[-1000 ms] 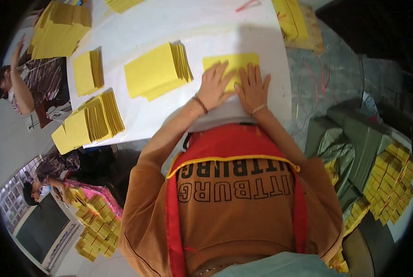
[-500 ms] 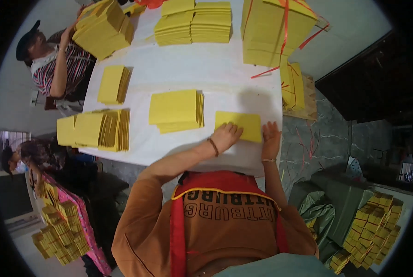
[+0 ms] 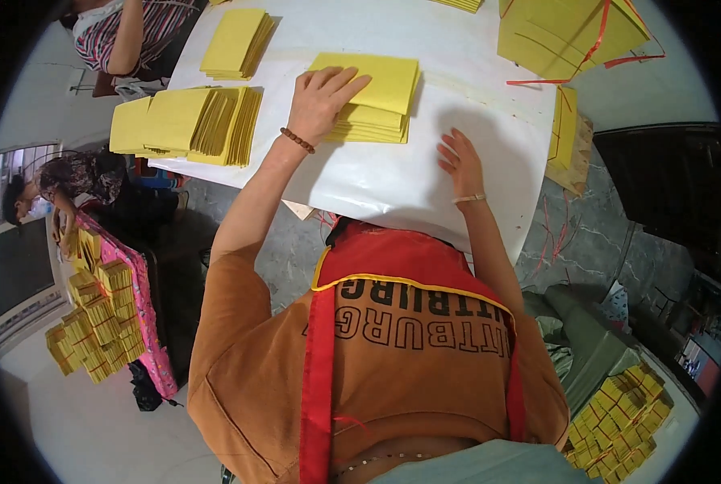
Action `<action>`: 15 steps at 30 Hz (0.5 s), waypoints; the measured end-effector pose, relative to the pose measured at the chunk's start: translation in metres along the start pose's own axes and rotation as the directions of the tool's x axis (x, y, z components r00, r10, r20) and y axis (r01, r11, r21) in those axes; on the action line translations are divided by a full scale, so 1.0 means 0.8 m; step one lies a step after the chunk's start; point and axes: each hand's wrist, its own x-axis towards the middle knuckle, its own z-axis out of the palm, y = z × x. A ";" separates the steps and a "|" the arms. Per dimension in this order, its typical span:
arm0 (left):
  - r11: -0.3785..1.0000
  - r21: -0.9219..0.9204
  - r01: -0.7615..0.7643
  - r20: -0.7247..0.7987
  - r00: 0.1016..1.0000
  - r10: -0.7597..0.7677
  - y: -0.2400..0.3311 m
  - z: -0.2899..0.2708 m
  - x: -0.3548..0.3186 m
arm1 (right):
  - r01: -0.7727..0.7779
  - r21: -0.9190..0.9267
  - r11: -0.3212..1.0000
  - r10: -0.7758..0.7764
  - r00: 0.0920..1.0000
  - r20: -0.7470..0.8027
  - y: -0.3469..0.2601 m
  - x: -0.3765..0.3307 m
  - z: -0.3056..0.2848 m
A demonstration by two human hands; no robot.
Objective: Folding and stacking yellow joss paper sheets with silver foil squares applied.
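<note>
My left hand [image 3: 322, 103] lies over the left side of a stack of yellow folded paper [image 3: 374, 87], its fingers stretched out and resting on the top piece. That top piece sits slightly askew over the layers below. Over bare white tabletop to the right of the stack, my right hand [image 3: 462, 165] hovers with its fingers apart and nothing in it. Farther left on the table is a smaller yellow paper stack [image 3: 233, 42]. A long row of leaning yellow paper bundles [image 3: 185, 125] lies near the left table edge.
The white table [image 3: 473, 89] bears a tall yellow block tied with red strap [image 3: 572, 36] at the far right. Beyond its right edge, strapped bundles [image 3: 566, 133] rest on a pallet. One person [image 3: 131, 36] stands far left; another [image 3: 74, 181] bends beside piled yellow bundles [image 3: 98, 323].
My left hand has moved left onto the stack, and the yellow sheet has gone from its former spot at the right. My right hand has shifted off the table's right edge area. The view has shifted too.
</note>
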 end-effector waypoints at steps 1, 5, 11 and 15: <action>1.000 0.002 0.011 0.088 0.996 -0.011 -0.005 0.015 -0.016 | 0.037 -0.080 0.996 -0.029 0.995 0.094 0.000 0.006 0.016; 0.994 -0.053 0.095 0.349 0.935 -0.070 0.012 0.032 -0.037 | 0.025 -0.141 0.990 -0.020 0.999 0.034 -0.009 0.044 0.079; 0.745 -0.214 0.632 0.289 0.770 -0.569 -0.027 0.050 -0.051 | 0.413 -0.686 0.599 -0.368 0.903 0.223 0.016 0.083 0.108; 0.385 -0.340 0.858 0.497 0.512 -0.701 -0.032 0.069 -0.068 | 0.405 -0.664 0.629 -0.344 0.910 0.231 0.011 0.075 0.113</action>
